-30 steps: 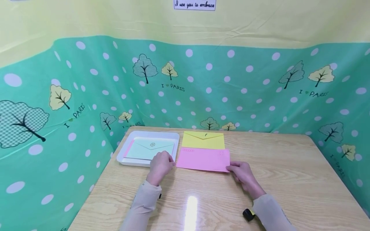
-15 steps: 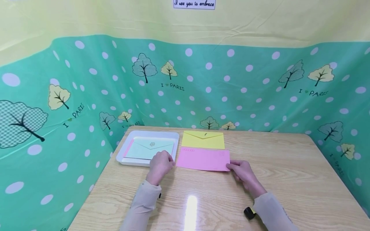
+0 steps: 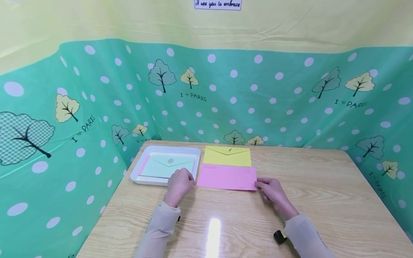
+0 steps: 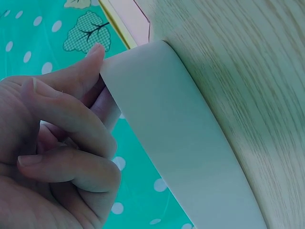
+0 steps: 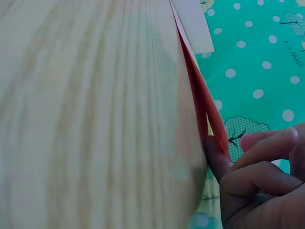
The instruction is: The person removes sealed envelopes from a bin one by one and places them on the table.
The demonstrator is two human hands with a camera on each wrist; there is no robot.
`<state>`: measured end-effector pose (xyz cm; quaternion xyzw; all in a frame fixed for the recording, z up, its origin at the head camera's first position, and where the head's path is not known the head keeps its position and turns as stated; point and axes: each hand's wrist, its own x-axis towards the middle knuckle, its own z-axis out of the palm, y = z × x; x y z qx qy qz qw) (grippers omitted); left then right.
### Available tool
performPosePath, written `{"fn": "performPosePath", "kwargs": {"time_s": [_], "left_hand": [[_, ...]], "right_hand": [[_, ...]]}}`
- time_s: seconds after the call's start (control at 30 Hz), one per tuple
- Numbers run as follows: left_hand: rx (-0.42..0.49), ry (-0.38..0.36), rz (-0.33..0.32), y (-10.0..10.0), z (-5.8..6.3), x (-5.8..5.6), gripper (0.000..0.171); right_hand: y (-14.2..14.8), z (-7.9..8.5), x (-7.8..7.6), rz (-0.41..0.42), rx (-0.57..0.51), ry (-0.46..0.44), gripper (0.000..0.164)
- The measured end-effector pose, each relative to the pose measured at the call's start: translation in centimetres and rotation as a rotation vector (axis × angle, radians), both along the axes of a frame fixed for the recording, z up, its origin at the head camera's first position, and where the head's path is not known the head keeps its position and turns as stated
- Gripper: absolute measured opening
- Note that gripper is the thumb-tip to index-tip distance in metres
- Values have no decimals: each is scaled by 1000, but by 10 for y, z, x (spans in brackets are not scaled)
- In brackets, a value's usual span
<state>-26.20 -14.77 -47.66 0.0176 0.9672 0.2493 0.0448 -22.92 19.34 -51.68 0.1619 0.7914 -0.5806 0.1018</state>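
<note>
My left hand [image 3: 179,184] pinches the rim of a white tray [image 3: 142,181] at its near right corner. In the left wrist view, that hand's fingers [image 4: 81,114] are curled beside the tray's pale side wall [image 4: 167,133]. A mint green envelope [image 3: 167,168] with a round seal lies in the tray, a pink strip [image 3: 144,165] showing at its left. My right hand [image 3: 272,193] pinches the near right corner of a pink envelope [image 3: 227,178]. In the right wrist view, the pink envelope [image 5: 202,90] appears edge-on, lifted slightly near the thumb [image 5: 218,157].
A yellow envelope [image 3: 227,157] lies flap up directly behind the pink one, its near part overlapped. Wood-grain table [image 3: 238,222] surrounds them. A patterned green and cream curtain [image 3: 245,89] hangs behind and at both sides.
My right hand has shifted slightly away from me and to the right, and the pink envelope's near right corner has moved back a little. The left hand and the tray stay put.
</note>
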Motion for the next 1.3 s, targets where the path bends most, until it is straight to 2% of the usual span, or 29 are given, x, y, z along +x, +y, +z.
{"fn": "performPosePath", "kwargs": {"time_s": [0.23,0.3,0.37,0.53,0.63,0.83,1.3], "left_hand": [[2,9,-9,-2,0,0,9],[2,8,-6,-2,0,0,9],[0,7,-4,-2,0,0,10],[5,5,-2,-3,1,0,10],[10,9,-3,-3,0,0,10],[8,5,-2,-2,-1,-1,9],[-7,-1,1,0,0,-1,8]], "right_hand": [[12,3,2,12,104,47,39],[13,7,4,45,167,86,37],[10,12,8,111,269,138,34],[-4,23,22,368,617,326,27],[-13,24,28,471,739,377,32],[-21,20,32,537,765,382,39],[-21,13,32,560,816,349,42]]}}
